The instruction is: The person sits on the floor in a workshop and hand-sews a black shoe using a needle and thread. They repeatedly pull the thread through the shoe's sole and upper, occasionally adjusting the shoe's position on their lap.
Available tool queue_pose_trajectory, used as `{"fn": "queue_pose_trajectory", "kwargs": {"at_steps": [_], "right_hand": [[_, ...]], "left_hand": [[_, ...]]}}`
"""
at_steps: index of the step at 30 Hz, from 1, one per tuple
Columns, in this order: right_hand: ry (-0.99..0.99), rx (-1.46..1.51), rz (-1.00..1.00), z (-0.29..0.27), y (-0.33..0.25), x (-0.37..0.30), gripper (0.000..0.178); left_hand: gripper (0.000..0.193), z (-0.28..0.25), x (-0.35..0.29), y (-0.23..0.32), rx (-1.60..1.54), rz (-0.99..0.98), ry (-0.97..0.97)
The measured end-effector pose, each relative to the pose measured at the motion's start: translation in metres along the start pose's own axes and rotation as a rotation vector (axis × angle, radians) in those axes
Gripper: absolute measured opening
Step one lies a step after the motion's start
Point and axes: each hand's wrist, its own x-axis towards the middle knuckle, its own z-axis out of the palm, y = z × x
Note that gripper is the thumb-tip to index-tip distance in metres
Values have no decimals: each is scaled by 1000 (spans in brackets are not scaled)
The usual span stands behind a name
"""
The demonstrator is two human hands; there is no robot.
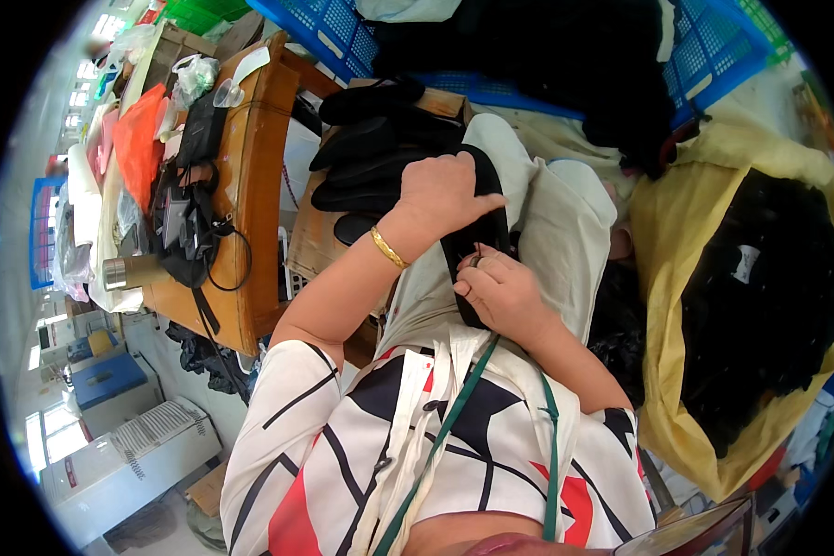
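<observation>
Across my lap lies a long black cloth shoe (pixel 491 229), partly covered by my hands. My left hand (pixel 440 192) is closed on its upper part, with the thumb stretched out to the right over it. Lower down, my right hand (pixel 502 295) pinches close against the shoe. A ring-like band (pixel 475 261) sits on one of its fingers. What lies between those fingertips is too small to make out. Several black shoes (pixel 366 153) are piled on a cardboard box (pixel 317 243) just left of my knees.
A wooden table (pixel 259 185) on the left carries a black bag (pixel 181 222), a metal flask (pixel 130 271) and an orange bag (pixel 139 148). Ahead stands a blue crate (pixel 329 32) holding black fabric (pixel 528 42). To my right, a yellow sack (pixel 663 324) holds black pieces.
</observation>
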Motion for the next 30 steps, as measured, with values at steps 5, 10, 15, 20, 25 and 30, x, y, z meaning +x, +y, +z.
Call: {"fn": "queue_pose_trajectory", "kwargs": {"at_steps": [5,10,15,20,25,30], "right_hand": [[-42,-20,9,-25,-9,2,20],[204,556,629,-43,-7,5,18],[126,849,1026,-31,24,25,14],[-60,498,1012,-18,42,36,14],[-108,314,944,-7,55,31,14],[-124,269,908,-8,57,31,15]], "left_hand": [[37,22,0,-21,-171,-70,16],[22,31,-14,-31,-819,-196,32],[13,43,-20,-25,-1329,-361,-54],[11,46,-17,-24,-1341,-370,-76],[14,47,-14,-21,-1296,-398,-78],[18,46,-11,-19,-1217,-410,-70]]}}
